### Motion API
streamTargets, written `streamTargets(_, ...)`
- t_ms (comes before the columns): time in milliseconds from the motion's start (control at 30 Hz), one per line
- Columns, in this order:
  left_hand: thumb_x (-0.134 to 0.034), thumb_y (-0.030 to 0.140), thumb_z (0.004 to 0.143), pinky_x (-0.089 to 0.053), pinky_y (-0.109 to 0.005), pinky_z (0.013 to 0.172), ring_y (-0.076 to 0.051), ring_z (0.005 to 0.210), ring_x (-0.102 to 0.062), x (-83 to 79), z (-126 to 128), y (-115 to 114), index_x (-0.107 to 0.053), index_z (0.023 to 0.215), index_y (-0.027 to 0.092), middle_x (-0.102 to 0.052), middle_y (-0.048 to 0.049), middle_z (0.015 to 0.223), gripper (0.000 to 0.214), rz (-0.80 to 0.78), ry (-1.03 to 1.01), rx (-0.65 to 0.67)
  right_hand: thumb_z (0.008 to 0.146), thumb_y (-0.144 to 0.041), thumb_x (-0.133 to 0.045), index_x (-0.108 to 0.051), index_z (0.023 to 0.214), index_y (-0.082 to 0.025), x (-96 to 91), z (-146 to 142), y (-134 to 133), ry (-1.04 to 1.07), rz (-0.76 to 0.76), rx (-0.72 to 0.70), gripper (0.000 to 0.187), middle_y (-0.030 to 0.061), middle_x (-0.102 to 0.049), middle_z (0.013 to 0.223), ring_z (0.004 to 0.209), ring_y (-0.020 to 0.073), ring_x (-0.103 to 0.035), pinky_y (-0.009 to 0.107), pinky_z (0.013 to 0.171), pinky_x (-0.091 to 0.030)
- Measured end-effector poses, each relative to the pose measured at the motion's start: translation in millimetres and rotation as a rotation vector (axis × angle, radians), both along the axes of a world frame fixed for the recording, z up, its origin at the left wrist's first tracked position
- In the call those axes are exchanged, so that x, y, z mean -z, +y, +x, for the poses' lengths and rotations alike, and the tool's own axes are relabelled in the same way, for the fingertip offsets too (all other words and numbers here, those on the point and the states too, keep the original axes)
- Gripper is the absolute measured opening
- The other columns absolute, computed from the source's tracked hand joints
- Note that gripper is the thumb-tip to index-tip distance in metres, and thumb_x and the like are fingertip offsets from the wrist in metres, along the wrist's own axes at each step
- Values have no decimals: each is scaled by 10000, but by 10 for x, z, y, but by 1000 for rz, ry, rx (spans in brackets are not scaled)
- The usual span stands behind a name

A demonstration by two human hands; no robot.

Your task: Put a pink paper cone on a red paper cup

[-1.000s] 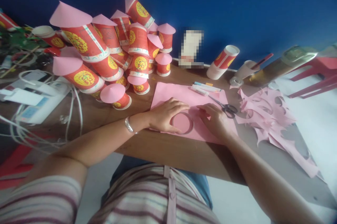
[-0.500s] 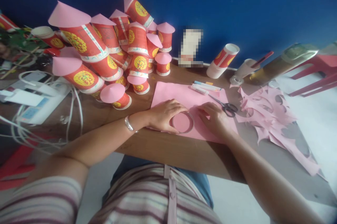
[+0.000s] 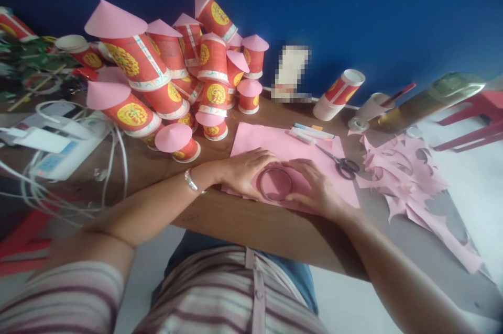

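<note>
I am logging a ring (image 3: pixel 275 168), lying flat on the pink paper sheet (image 3: pixel 275 140). My right hand (image 3: pixel 318 190) is now closing in opposite my left hand (image 3: pixel 245 171); both, fingers spread, are cupping it, bracing both sides.

left hand (image 3: pixel 245 171) flat, right hand (image 3: pixel 319 188) loosely cupped, both palm-down
</note>
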State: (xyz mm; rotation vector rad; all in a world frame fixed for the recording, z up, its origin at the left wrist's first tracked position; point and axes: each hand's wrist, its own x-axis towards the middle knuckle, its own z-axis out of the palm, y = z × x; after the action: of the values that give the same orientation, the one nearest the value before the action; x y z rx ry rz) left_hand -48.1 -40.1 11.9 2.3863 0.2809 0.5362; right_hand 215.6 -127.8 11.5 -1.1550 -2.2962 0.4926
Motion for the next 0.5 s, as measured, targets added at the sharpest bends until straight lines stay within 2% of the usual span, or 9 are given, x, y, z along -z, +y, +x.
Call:
streamTargets(100, -837, 265, 740, -530, -469, 1036, -271, 1187, -597, 9, -57, 51, -478, 1286, 212, -572, -148, 1283, 655, -111, 13, -41, 875, -593, -719, -479, 1501, -220, -2, -27, -16, -24, 5, -52, 767, 170, -634, 1396, 1307, 352, -564, 567, 1079, -529)
streamTargets(233, -657, 160, 843, -586, -409, 910, -188, 1018, -632, 108, -98, 147, -468, 1146, 215, -562, -98, 1171, 361, -339, -47, -172, 842, -617, -743, -413, 1557, -245, 31, -46, -24, -41, -24, -74, 870, 165, -597, 1453, 1362, 372, -520, 615, 1105, -498)
streamTargets(367, -597, 105, 844, -572, -409, 913, -185, 1031, -645, 228, -75, 220, -481, 1084, 204, -594, -81, 1093, 284, -477, -110, -244, 863, -579, -742, -390, 1571, -262, 31, -62, -28, -57, -51, -75, 852, 153, -592, 1469, 1373, 368, -515, 626, 1114, -491)
streamTargets(500, -582, 116, 850, -586, -387, 871, -176, 1006, -650, 288, -44, 256, -498, 1037, 202, -605, -65, 1035, 223, -654, -192, -256, 872, -539, -751, -411, 1558, -262, 7, -87, -29, -61, -51, -61, 814, 147, -610, 1452, 1365, 360, -526, 616, 1107, -504)
